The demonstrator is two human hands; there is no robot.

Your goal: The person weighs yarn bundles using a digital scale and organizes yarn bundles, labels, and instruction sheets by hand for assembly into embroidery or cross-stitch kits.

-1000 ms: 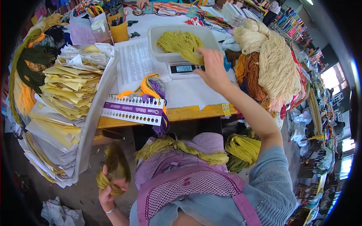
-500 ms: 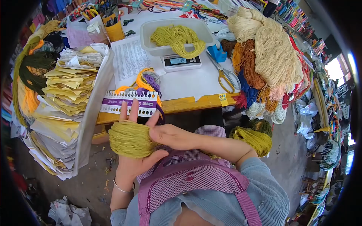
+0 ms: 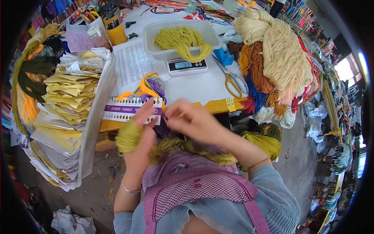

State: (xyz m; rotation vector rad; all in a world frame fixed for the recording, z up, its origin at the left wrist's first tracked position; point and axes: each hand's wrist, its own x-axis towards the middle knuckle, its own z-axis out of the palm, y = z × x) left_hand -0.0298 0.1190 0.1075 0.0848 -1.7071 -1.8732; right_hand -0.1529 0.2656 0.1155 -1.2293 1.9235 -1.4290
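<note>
My left hand (image 3: 141, 134) is raised in front of my apron with a bundle of olive-yellow yarn (image 3: 127, 137) wrapped around it. My right hand (image 3: 193, 121) is close beside it, fingers pinched on a strand of the same yarn; both hands are blurred. More olive-yellow yarn (image 3: 194, 150) trails across my lap. On the table a white tub (image 3: 151, 32) holding yellow-green yarn (image 3: 182, 41) stands on a small digital scale (image 3: 186, 65). A purple and white thread card (image 3: 132, 109) lies at the table's front edge, just beyond my hands.
A white bin (image 3: 97, 113) full of yellow paper packets stands at my left. Yellow-handled scissors (image 3: 233, 80) lie right of the scale. A heap of cream, orange and blue skeins (image 3: 276, 58) fills the table's right. A printed sheet (image 3: 134, 62) and a yellow cup (image 3: 116, 34) sit behind.
My right hand left the tub on the scale and came down to my left hand. My left hand rose from beside the bin with the yarn bundle, which now wraps my palm.
</note>
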